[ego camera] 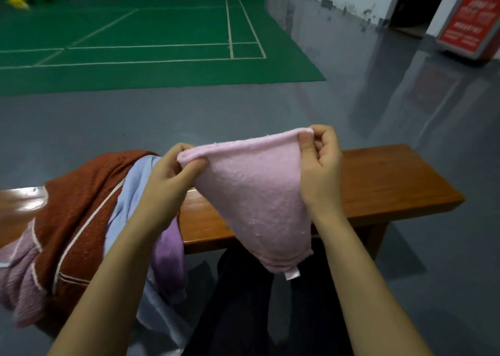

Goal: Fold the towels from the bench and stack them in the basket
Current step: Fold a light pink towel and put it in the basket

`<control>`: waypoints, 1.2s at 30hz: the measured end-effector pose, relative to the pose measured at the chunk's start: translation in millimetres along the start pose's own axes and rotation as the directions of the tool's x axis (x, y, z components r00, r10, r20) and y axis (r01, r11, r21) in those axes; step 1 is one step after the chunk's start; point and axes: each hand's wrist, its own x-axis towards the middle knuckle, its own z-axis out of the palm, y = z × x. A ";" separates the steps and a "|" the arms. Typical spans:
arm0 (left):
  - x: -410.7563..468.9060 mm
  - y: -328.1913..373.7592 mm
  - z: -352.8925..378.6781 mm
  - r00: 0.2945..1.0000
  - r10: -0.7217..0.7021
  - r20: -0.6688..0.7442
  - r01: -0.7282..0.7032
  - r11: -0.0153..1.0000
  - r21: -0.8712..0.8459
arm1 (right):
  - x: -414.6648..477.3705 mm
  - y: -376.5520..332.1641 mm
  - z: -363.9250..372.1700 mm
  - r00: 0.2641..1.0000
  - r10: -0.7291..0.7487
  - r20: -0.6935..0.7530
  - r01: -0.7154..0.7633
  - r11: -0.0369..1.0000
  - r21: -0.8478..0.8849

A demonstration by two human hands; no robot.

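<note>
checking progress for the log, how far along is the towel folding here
Early, by the look of it. No basket or finished stack is in view. In hand: the left hand and right hand each pinch a top corner of the pink towel, which hangs above the wooden bench. Left: the rust-red towel, light blue towel and purple towel lie unfolded on the bench.

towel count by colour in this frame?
Pink towel, held up by the left hand and the right hand: 1
Rust-red towel: 1
Light blue towel: 1
Purple towel: 1
Mauve towel: 1
Total: 5, the last four heaped on the bench.
</note>
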 end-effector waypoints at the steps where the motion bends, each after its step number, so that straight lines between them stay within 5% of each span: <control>1: 1.2 5.3 2.9 1.000 -0.010 -0.017 0.009 0.997 -0.078 | 3.0 -7.2 -2.1 1.000 -0.014 -0.012 0.014 1.000 0.014; 4: 6.0 21.8 8.7 0.998 -0.013 -0.068 0.003 0.989 -0.147 | 11.2 -24.2 -9.2 0.998 -0.050 -0.033 0.051 0.998 0.039; 12: 52.8 21.7 7.8 0.985 0.018 -0.172 0.000 0.995 0.104 | 45.6 -8.3 7.6 0.996 0.086 -0.007 -0.086 0.995 0.044; 23: 117.3 81.2 -11.2 0.913 0.292 -0.284 -0.258 0.954 0.152 | 122.8 -57.8 37.7 0.999 -0.037 -0.012 0.038 0.993 0.108; 36: -55.1 -96.2 28.6 0.959 -0.162 -0.233 0.230 0.925 0.301 | -54.2 109.0 13.4 0.911 0.394 0.120 -0.399 0.917 0.020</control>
